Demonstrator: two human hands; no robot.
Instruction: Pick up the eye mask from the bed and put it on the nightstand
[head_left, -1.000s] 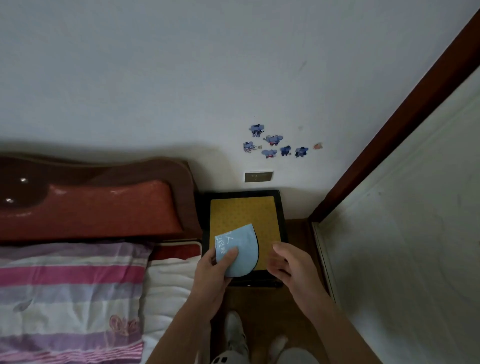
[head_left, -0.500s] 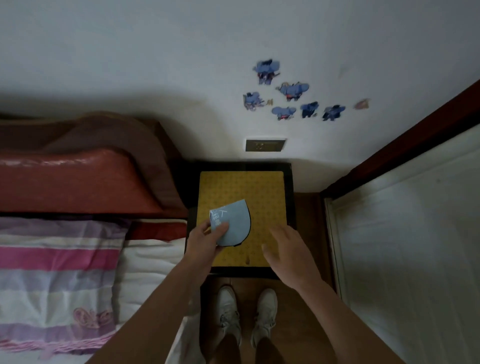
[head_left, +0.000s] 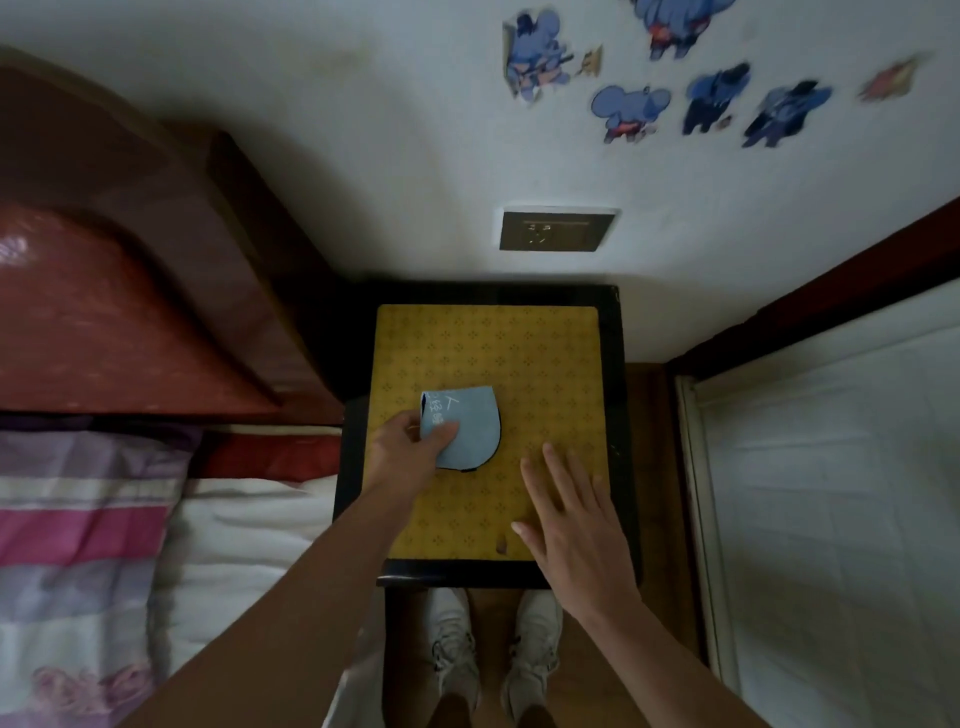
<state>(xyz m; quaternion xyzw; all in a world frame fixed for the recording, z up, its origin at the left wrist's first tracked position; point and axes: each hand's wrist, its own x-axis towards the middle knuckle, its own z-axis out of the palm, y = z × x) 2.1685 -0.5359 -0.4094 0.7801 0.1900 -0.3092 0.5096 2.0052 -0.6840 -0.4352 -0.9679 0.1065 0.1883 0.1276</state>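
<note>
The light blue eye mask (head_left: 470, 427), folded with a dark edge, is over the yellow patterned top of the black nightstand (head_left: 519, 358), left of its middle. My left hand (head_left: 410, 451) pinches the mask's left edge between thumb and fingers. Whether the mask rests on the surface or hovers just above it, I cannot tell. My right hand (head_left: 574, 519) is flat and open with fingers spread, over the front right part of the nightstand top, holding nothing.
The bed (head_left: 249, 519) with a white sheet and a pink-and-purple striped quilt (head_left: 78, 530) lies left, its reddish headboard (head_left: 130, 312) against the wall. A wall socket (head_left: 557, 229) sits above the nightstand. A white door (head_left: 841, 493) is at right. My white shoes (head_left: 493, 654) stand below.
The view has tilted down and closer to the nightstand. My left hand carried the mask forward over the yellow top and lower. My right hand opened flat over the front right.
</note>
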